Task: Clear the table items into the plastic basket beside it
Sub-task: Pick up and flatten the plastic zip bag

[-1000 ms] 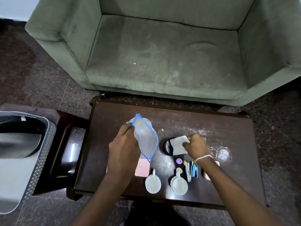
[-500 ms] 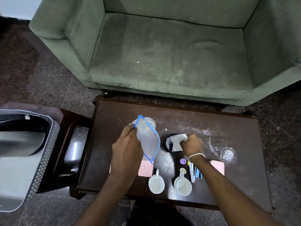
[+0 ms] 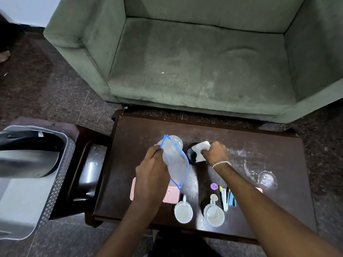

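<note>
Since the earlier frame, the right hand (image 3: 215,153) has crumpled the white cloth (image 3: 201,147) tighter over the black cup (image 3: 192,154), fingers clamped on it. Left hand (image 3: 152,169) grips the blue-edged pouch (image 3: 175,160) above the table (image 3: 259,151). Basket (image 3: 55,182), left of table, awaits; mugs (image 3: 183,212) remain uncleared.

A worn green sofa (image 3: 204,67) stands behind; dark speckled floor (image 3: 46,93) surrounds it, perhaps stone.
</note>
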The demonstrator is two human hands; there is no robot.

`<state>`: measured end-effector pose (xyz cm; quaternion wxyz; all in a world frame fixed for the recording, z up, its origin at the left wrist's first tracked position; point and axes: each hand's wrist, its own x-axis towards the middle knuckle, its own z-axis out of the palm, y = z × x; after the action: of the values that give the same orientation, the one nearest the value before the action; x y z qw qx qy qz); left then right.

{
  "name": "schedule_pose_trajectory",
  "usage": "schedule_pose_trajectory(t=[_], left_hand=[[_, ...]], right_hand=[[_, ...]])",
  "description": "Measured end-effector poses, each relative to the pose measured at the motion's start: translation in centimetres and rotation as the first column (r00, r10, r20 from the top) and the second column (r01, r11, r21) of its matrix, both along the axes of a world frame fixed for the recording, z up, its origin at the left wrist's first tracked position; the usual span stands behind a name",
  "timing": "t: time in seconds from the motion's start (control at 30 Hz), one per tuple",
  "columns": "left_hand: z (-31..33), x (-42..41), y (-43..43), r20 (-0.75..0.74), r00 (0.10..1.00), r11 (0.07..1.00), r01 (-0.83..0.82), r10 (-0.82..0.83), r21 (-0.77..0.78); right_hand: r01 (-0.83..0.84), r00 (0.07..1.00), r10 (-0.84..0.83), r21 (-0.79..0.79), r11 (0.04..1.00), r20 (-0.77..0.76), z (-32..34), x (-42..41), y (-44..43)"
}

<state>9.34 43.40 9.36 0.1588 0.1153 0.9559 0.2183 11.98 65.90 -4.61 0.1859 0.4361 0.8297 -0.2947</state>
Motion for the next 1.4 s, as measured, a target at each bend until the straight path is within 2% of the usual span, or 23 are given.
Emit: schedule_pose_trajectory(t=[0.1, 0.13, 0.17, 0.2, 0.23, 0.27, 0.3, 0.37, 0.43, 0.5, 0.57, 0.63, 0.73, 0.83, 0.9, 0.97, 1.03, 1.13, 1.2, 1.27, 1.33, 1.4], left_hand=[[0.1, -0.1, 0.1, 0.008, 1.000, 1.000, -0.017, 0.017, 0.018], [0.1, -0.1, 0.1, 0.008, 1.000, 0.999, -0.023, 0.022, 0.027], [0.2, -0.1, 0.1, 0.008, 1.000, 0.999, -0.029, 0.028, 0.041], [0.2, -0.1, 0.0, 0.009, 0.999, 0.998, -0.036, 0.036, 0.059], [0.2, -0.2, 0.0, 0.013, 0.999, 0.996, -0.043, 0.043, 0.076], [0.3, -0.2, 0.0, 0.016, 0.998, 0.995, -0.054, 0.053, 0.089], [0.3, -0.2, 0.0, 0.015, 0.998, 0.993, -0.068, 0.067, 0.101], [0.6, -0.2, 0.2, 0.007, 0.994, 0.984, -0.107, 0.107, 0.140], [1.1, -0.1, 0.5, -0.003, 0.988, 0.969, -0.148, 0.151, 0.200], [1.6, -0.1, 0.8, -0.016, 0.984, 0.953, -0.166, 0.176, 0.253], [1.9, -0.2, 0.7, -0.013, 0.983, 0.936, -0.168, 0.181, 0.309], [1.9, -0.5, 0.2, -0.025, 0.985, 0.927, -0.153, 0.172, 0.344], [1.9, -1.1, -1.0, -0.115, 0.987, 0.929, -0.065, 0.114, 0.363], [1.3, -1.8, -2.6, -0.182, 0.979, 0.882, 0.003, 0.094, 0.472], [0.7, -2.2, -3.5, -0.023, 0.995, 0.811, -0.069, 0.101, 0.581], [0.2, -2.9, -4.1, 0.203, 0.979, 0.751, -0.135, 0.002, 0.646], [0.5, -3.6, -3.8, 0.332, 0.928, 0.719, -0.113, -0.170, 0.685], [1.4, -4.8, -2.1, 0.446, 0.822, 0.632, -0.141, -0.353, 0.762], [2.1, -5.5, -0.6, 0.467, 0.774, 0.561, -0.179, -0.427, 0.808], [2.5, -6.0, 0.6, 0.423, 0.809, 0.533, -0.165, -0.408, 0.830], [2.9, -6.0, 1.7, 0.394, 0.850, 0.510, -0.179, -0.351, 0.841], [3.1, -5.8, 2.5, 0.389, 0.871, 0.491, -0.208, -0.302, 0.846]], right_hand=[[-0.073, 0.997, 0.073, 0.059, 0.996, 0.008, 2.1, 0.8, 0.1], [-0.086, 0.994, 0.093, 0.119, 0.989, -0.062, 3.3, 1.3, -0.1], [-0.073, 0.974, 0.105, 0.163, 0.984, -0.199, 4.8, 1.9, -0.6], [-0.050, 0.916, 0.114, 0.173, 0.984, -0.384, 6.5, 2.6, -1.3], [-0.051, 0.818, 0.134, 0.162, 0.986, -0.559, 8.2, 3.5, -2.2], [-0.095, 0.717, 0.174, 0.153, 0.984, -0.674, 9.8, 4.4, -3.2], [-0.174, 0.649, 0.238, 0.163, 0.971, -0.722, 11.2, 5.3, -4.3], [-0.346, 0.622, 0.407, 0.231, 0.909, -0.669, 13.0, 7.0, -6.6], [-0.459, 0.691, 0.557, 0.316, 0.830, -0.461, 13.6, 8.0, -8.3], [-0.494, 0.777, 0.587, 0.357, 0.793, -0.227, 13.4, 8.1, -8.9], [-0.467, 0.815, 0.547, 0.342, 0.816, -0.192, 13.1, 7.9, -8.4], [-0.412, 0.802, 0.496, 0.292, 0.863, -0.333, 12.9, 7.6, -7.4], [-0.401, 0.735, 0.434, 0.183, 0.898, -0.521, 13.3, 7.1, -5.6], [-0.422, 0.706, 0.363, 0.051, 0.905, -0.608, 14.7, 6.5, -3.7], [-0.426, 0.722, 0.318, -0.033, 0.904, -0.615, 16.3, 6.0, -2.3], [-0.441, 0.728, 0.285, -0.107, 0.891, -0.623, 18.2, 5.6, -1.0], [-0.471, 0.702, 0.242, -0.181, 0.864, -0.669, 20.3, 5.4, 0.4], [-0.511, 0.674, 0.144, -0.316, 0.799, -0.725, 23.0, 4.9, 2.3], [-0.513, 0.653, 0.080, -0.362, 0.779, -0.753, 24.0, 4.5, 3.6], [-0.447, 0.623, -0.108, -0.466, 0.764, -0.775, 24.3, 4.1, 4.5], [-0.327, 0.596, -0.331, -0.597, 0.732, -0.732, 23.4, 4.1, 4.6], [-0.231, 0.592, -0.412, -0.635, 0.737, -0.693, 21.6, 4.6, 3.6]])
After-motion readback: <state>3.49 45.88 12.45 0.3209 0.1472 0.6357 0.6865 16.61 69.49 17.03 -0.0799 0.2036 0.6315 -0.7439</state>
